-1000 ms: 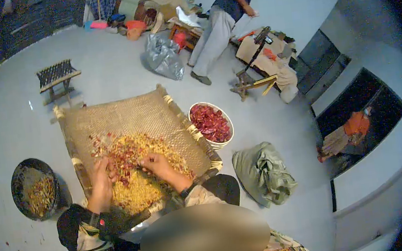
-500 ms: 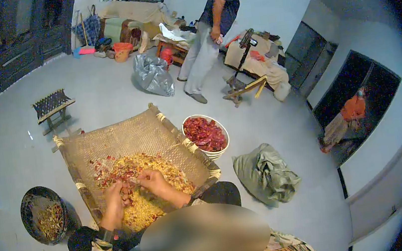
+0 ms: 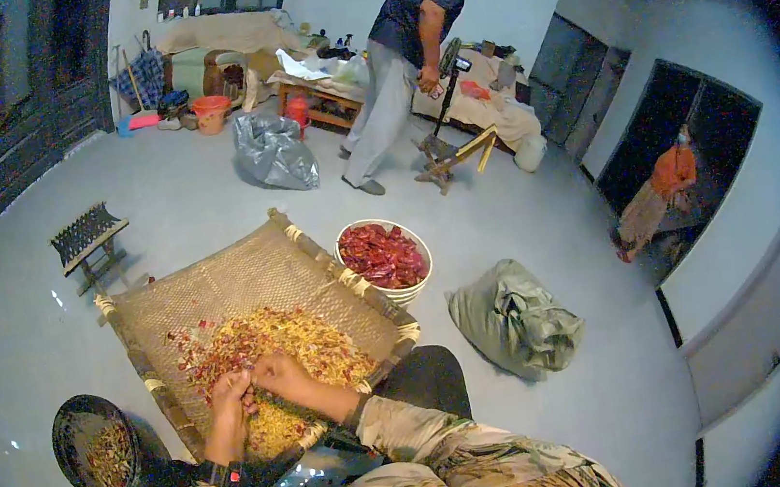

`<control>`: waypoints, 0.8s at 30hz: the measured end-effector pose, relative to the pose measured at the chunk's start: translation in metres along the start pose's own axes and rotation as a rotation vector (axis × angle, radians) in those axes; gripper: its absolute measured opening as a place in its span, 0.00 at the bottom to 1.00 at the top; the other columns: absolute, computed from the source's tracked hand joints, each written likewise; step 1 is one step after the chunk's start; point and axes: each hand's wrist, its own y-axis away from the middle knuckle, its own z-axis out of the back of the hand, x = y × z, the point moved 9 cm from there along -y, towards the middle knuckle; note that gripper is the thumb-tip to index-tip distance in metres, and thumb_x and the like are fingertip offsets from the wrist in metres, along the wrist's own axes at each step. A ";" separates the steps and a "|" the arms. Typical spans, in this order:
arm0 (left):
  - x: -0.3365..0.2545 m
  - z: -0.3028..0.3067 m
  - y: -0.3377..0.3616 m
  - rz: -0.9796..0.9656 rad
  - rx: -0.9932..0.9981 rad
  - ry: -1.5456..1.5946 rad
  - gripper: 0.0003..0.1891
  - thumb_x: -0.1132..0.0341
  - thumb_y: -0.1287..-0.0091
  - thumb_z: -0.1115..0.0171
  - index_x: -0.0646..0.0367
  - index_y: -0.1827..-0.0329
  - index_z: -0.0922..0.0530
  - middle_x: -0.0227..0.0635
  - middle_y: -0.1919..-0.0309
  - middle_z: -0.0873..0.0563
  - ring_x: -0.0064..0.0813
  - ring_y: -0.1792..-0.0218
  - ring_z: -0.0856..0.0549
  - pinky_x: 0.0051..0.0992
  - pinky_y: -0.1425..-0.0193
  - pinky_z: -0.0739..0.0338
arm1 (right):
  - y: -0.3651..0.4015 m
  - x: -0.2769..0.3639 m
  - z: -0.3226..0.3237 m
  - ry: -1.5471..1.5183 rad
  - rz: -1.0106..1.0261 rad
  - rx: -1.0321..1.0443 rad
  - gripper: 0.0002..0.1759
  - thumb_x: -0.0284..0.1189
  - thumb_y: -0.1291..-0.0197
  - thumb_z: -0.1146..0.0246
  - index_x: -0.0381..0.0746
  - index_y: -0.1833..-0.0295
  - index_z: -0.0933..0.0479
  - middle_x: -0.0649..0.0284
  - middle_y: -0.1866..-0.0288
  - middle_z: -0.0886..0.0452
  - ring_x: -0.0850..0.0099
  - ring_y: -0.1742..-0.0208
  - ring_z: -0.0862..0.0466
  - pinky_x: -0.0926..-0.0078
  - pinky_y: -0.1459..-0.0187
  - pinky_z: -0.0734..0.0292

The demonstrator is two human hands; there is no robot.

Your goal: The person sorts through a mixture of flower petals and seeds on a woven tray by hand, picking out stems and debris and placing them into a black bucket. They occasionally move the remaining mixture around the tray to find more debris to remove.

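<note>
A woven tray (image 3: pixel 219 279) with a wooden frame rests in front of me, bearing a heap of yellow seeds and red chili pieces (image 3: pixel 305 342). Over the heap, my left hand (image 3: pixel 230 404) has its fingers closed, and my right hand (image 3: pixel 282 377) meets it with fingers pinched. Whatever lies between the fingertips is too small to name. Just past the tray's right edge stands a white bucket (image 3: pixel 406 293) full of dried red chilies (image 3: pixel 382 255). To the left is a black basin (image 3: pixel 67 434) holding brownish stems or scraps (image 3: pixel 111 458).
A green sack (image 3: pixel 516 320) lies at right. A small woven stool (image 3: pixel 87 237) stands at left. Further back are a grey plastic bag (image 3: pixel 273 151), a person standing (image 3: pixel 415 12) by a fan (image 3: pixel 448 61), and covered furniture. Another person (image 3: pixel 673 172) is at the dark doorway.
My hands have come together over the heap. The view has shifted a little, and my right sleeve now shows. The standing person leans slightly further forward.
</note>
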 end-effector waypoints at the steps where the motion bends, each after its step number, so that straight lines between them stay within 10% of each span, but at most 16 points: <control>1: 0.001 0.001 0.000 -0.003 -0.011 -0.010 0.07 0.62 0.37 0.41 0.52 0.67 0.28 0.24 0.79 0.27 0.15 0.83 0.33 0.17 0.84 0.38 | 0.002 0.001 -0.001 -0.024 -0.039 0.006 0.10 0.33 0.44 0.37 0.38 0.71 0.24 0.68 0.75 0.23 0.79 0.73 0.27 0.77 0.71 0.30; 24: -0.009 0.008 -0.002 -0.060 -0.128 -0.040 0.14 0.54 0.34 0.46 0.52 0.72 0.30 0.25 0.82 0.29 0.17 0.86 0.33 0.18 0.86 0.39 | 0.003 -0.006 0.001 -0.105 -0.145 0.007 0.07 0.29 0.45 0.38 0.35 0.69 0.23 0.69 0.75 0.23 0.80 0.71 0.26 0.77 0.69 0.29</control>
